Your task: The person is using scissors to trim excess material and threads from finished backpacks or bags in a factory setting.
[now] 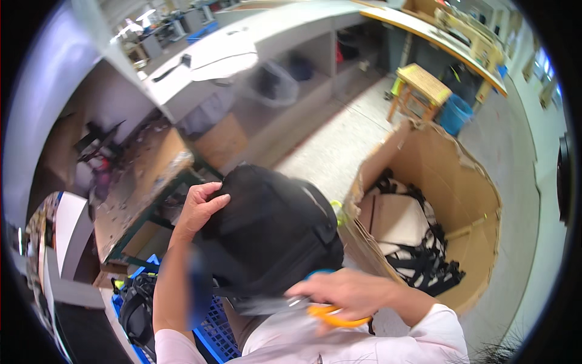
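Backpack [273, 230] sits upright just left of the cardboard box [461, 182]; left hand [200, 209] grips its top edge, while right hand [348, 291], blurred, seems clenched on orange-handled scissors [330, 315] below it.

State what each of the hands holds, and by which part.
The left hand grips the black backpack at its top edge. The right hand holds orange-handled scissors by the handle loops.

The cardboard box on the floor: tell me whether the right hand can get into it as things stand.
Probably yes. The cardboard box stands open at the top just beside the right hand, nothing between them. But that hand already holds orange-handled scissors, so its grip is taken.
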Demonstrator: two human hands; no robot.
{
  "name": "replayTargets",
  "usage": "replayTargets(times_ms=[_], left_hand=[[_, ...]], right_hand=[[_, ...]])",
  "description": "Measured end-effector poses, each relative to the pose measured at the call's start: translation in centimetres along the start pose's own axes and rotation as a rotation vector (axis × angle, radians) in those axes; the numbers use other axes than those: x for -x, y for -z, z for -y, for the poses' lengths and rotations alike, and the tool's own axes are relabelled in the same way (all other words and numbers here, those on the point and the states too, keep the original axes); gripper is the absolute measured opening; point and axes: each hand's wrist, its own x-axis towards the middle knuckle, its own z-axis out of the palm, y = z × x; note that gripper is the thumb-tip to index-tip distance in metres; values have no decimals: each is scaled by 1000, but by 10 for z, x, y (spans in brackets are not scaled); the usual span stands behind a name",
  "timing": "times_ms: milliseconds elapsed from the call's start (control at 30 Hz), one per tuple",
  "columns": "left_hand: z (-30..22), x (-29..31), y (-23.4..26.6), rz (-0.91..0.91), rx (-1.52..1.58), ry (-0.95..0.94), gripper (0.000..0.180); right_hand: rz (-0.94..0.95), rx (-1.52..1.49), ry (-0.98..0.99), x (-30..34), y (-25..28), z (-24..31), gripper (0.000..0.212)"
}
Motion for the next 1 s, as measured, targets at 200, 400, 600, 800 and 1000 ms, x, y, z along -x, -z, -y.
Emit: replayTargets(times_ms=[200,400,600,800,1000], left_hand=[[-32,69,12,230,-408,-150,27],[-22,127,7,125,-459,-70,26],[-15,154,10,-52,-391,-135,26],[-5,151,0,-173,-322,-89,16],[2,160,10,-199,-134,-42,11]], right_hand=[[-532,167,-69,-33,39,-3,82],[-308,-257,-251,-98,-35,-39,58],[-393,-188,-135,-118,-55,-24,47],[-500,238,47,-118,-63,0,40],[-226,198,-237,-89,-18,15,48]])
